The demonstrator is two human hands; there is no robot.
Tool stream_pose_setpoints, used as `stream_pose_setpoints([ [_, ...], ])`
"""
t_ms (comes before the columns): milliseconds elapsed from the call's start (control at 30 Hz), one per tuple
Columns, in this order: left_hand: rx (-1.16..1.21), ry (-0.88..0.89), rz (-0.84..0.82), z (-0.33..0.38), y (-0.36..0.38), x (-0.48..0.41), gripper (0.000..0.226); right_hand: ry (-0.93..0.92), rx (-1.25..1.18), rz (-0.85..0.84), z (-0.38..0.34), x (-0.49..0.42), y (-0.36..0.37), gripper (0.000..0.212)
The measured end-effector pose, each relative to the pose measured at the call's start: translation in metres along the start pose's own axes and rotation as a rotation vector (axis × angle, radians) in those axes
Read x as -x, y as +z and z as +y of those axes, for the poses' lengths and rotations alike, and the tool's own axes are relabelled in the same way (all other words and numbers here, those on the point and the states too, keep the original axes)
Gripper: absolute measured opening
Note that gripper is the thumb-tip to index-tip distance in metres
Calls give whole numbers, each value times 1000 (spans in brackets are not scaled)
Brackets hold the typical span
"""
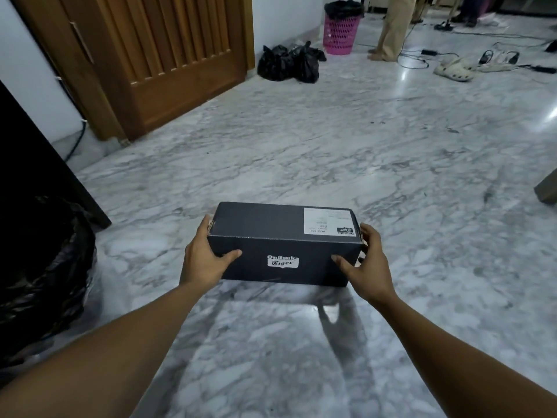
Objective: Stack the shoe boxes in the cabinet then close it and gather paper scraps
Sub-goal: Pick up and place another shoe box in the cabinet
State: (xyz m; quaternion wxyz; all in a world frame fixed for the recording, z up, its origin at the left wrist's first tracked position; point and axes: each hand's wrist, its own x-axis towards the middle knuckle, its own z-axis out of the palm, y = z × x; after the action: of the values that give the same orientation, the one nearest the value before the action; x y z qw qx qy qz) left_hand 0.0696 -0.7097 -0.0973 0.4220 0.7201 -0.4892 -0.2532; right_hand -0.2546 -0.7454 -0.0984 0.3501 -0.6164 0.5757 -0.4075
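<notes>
Shoe box [283, 245]: dark, lid on, white label on top, held out before you over marble floor [331, 146]. Your left hand [205, 257] clamps left end, thumb on front face. Your right hand [366, 267] clamps right end likewise. Wooden door [168, 55] far left, black bags [289, 63] near pink basket [342, 31].

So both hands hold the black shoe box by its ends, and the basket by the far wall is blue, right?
Not quite. The basket is pink, not blue; the head view shows it. The left hand and right hand do hold the black shoe box by its ends.
</notes>
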Motion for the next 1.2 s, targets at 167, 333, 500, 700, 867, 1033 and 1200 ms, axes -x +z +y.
stream_pose_setpoints([
  [167,38,-131,57,-28,19,30,70,129,-112,32,31,22,21,72],
  [333,87,-173,-34,-36,27,38,71,185,-71,-85,52,32,24,66],
  [500,69,-84,2,-30,16,34,94,65,-2,-52,30,35,10,94],
  [700,-56,-13,8,-18,3,35,101,69,-57,-3,12,39,9,111],
  [867,-89,-43,-82,-36,1,44,109,139,-31,-61,20,44,11,133],
  [1033,35,-98,-221,-48,2,41,115,125,-155,-181,21,33,14,110],
  [1200,106,-88,-211,-45,-3,50,104,152,-185,-171,23,44,14,109],
])
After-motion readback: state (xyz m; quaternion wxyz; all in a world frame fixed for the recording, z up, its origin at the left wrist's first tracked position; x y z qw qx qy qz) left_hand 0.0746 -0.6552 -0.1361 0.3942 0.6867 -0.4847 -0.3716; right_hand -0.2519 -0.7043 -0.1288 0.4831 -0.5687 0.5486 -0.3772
